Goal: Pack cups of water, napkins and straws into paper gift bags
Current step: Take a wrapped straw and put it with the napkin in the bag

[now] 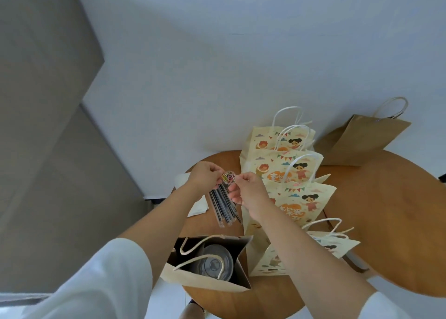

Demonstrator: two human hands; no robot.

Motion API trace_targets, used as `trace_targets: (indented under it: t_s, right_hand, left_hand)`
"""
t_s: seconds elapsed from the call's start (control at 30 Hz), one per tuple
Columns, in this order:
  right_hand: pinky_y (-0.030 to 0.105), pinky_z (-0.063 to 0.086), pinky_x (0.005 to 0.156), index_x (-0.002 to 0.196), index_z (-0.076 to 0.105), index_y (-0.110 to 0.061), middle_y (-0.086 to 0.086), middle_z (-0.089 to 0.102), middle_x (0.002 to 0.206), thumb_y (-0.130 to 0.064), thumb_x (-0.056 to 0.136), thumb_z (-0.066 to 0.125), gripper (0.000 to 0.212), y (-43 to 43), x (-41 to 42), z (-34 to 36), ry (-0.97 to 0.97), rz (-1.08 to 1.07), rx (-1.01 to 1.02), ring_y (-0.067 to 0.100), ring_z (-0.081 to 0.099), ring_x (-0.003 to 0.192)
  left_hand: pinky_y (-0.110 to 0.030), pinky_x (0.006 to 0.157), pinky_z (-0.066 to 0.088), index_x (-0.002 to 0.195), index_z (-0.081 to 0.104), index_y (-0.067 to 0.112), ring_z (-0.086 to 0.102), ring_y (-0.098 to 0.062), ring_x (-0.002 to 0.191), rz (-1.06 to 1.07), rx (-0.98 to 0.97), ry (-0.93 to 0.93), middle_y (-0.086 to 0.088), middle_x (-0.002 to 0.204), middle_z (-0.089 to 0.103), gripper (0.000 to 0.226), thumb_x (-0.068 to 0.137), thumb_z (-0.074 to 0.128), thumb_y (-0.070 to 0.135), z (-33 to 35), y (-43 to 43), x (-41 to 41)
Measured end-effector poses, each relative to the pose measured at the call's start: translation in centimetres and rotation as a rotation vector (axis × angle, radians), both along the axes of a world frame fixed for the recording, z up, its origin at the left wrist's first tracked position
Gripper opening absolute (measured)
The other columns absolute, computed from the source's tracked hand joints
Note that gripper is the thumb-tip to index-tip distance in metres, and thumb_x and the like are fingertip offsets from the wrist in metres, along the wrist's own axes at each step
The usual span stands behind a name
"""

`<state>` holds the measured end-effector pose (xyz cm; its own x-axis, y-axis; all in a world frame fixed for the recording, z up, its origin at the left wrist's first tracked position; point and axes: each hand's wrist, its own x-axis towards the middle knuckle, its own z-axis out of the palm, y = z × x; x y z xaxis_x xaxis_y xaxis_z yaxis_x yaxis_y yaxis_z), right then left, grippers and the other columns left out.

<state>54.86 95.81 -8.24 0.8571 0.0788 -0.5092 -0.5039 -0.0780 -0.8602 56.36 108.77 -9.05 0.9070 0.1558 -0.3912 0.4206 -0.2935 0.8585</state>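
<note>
Head view: over the round tabletop, the left hand and right hand meet. Each pinches a small multicoloured item between its fingertips; what it is I cannot tell. The bundle of straws lies just beneath the hands, its long axis running from 12 towards 5 o'clock, both hands about equally near. White napkins lie at the straws' 9 o'clock. At 6 o'clock the open bag holds a lidded cup. Printed bags stand at 3 o'clock, their contents hidden.
</note>
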Motion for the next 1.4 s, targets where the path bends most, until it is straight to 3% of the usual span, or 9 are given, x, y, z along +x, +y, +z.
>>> trace_targets:
  t_s: [0.2, 0.57, 0.63, 0.73, 0.83, 0.93, 1.13, 1.27, 1.4]
  right_hand:
    - [0.02, 0.043, 0.043, 0.086, 0.049, -0.011, 0.007, 0.055, 0.066, -0.008, 0.098, 0.041, 0.015, 0.5, 2.4, -1.9, 0.062, 0.004, -0.053, 0.012, 0.048, 0.046]
    - [0.02, 0.046, 0.051, 0.084, 0.05, -0.017, 0.004, 0.058, 0.069, -0.013, 0.099, 0.041, 0.018, 3.1, 7.2, -7.4, 0.216, 0.046, -0.137, 0.011, 0.052, 0.053]
    - [0.022, 0.047, 0.054, 0.085, 0.05, -0.018, 0.004, 0.059, 0.07, -0.014, 0.099, 0.041, 0.018, 3.1, 7.8, -8.0, 0.238, 0.035, -0.147, 0.012, 0.053, 0.055]
    - [0.024, 0.047, 0.056, 0.084, 0.05, -0.019, 0.003, 0.06, 0.07, -0.013, 0.099, 0.041, 0.018, 3.0, 8.3, -8.7, 0.255, 0.038, -0.185, 0.012, 0.055, 0.056]
    - [0.022, 0.046, 0.052, 0.082, 0.05, -0.016, 0.006, 0.058, 0.069, -0.01, 0.098, 0.042, 0.018, 2.8, 8.3, -8.7, 0.26, 0.001, -0.163, 0.013, 0.052, 0.053]
    - [0.016, 0.045, 0.046, 0.081, 0.05, -0.015, 0.005, 0.057, 0.068, -0.009, 0.098, 0.042, 0.02, 2.7, 8.0, -8.0, 0.237, -0.003, -0.166, 0.013, 0.051, 0.052]
    - [0.018, 0.046, 0.049, 0.078, 0.049, -0.013, 0.006, 0.056, 0.069, -0.007, 0.097, 0.044, 0.021, 2.0, 5.6, -6.0, 0.105, 0.025, -0.198, 0.013, 0.051, 0.053]
    - [0.022, 0.049, 0.055, 0.08, 0.052, -0.011, 0.007, 0.059, 0.072, -0.004, 0.096, 0.044, 0.019, 0.9, 2.4, -4.4, 0.0, 0.094, -0.248, 0.014, 0.054, 0.056]
    - [0.022, 0.046, 0.057, 0.082, 0.053, -0.015, 0.004, 0.059, 0.075, -0.004, 0.096, 0.043, 0.02, 0.0, -1.7, -2.4, -0.146, 0.141, -0.277, 0.012, 0.053, 0.059]
  left_hand:
    - [-0.03, 0.077, 0.05, 0.098, 0.07, 0.004, 0.064, -0.026, 0.09, -0.024, 0.298, 0.027, -0.01, 0.103, 0.067, 0.021, 0.095, 0.05, 0.009, -4.5, 0.7, 4.8]
    - [-0.036, 0.107, 0.036, 0.089, 0.073, 0.011, 0.059, -0.026, 0.109, -0.092, 0.28, 0.248, -0.008, 0.108, 0.07, 0.015, 0.086, 0.059, 0.005, -13.5, -0.5, 14.2]
    - [-0.02, 0.1, 0.028, 0.11, 0.068, 0.004, 0.054, -0.022, 0.118, -0.183, 0.28, 0.299, -0.01, 0.12, 0.065, 0.024, 0.09, 0.055, 0.004, -14.3, -0.7, 14.7]
    - [-0.027, 0.099, 0.038, 0.123, 0.06, 0.0, 0.054, -0.023, 0.116, -0.332, 0.265, 0.378, -0.013, 0.127, 0.06, 0.036, 0.089, 0.05, -0.003, -15.5, -0.4, 14.8]
    - [-0.031, 0.079, 0.047, 0.092, 0.069, -0.002, 0.059, -0.025, 0.089, -0.392, 0.28, 0.427, -0.013, 0.092, 0.066, 0.025, 0.085, 0.047, -0.01, -15.6, 0.4, 14.1]
    - [-0.027, 0.064, 0.037, 0.06, 0.053, 0.006, 0.046, -0.019, 0.065, -0.47, 0.351, 0.408, -0.003, 0.06, 0.046, 0.028, 0.085, 0.047, -0.007, -14.5, 0.9, 13.0]
    - [-0.032, 0.095, 0.047, 0.111, 0.067, 0.0, 0.059, -0.026, 0.109, -0.497, 0.329, 0.27, -0.014, 0.116, 0.065, 0.025, 0.09, 0.053, 0.003, -9.7, 1.4, 9.3]
    - [-0.013, 0.062, 0.046, 0.117, 0.064, 0.002, 0.06, -0.017, 0.093, -0.416, 0.238, 0.241, -0.012, 0.117, 0.065, 0.026, 0.092, 0.055, 0.007, -5.6, 2.7, 4.3]
    - [-0.011, 0.059, 0.044, 0.115, 0.066, 0.005, 0.059, -0.015, 0.091, -0.385, 0.233, 0.219, -0.011, 0.116, 0.065, 0.024, 0.093, 0.057, 0.008, -2.2, 4.6, -2.1]
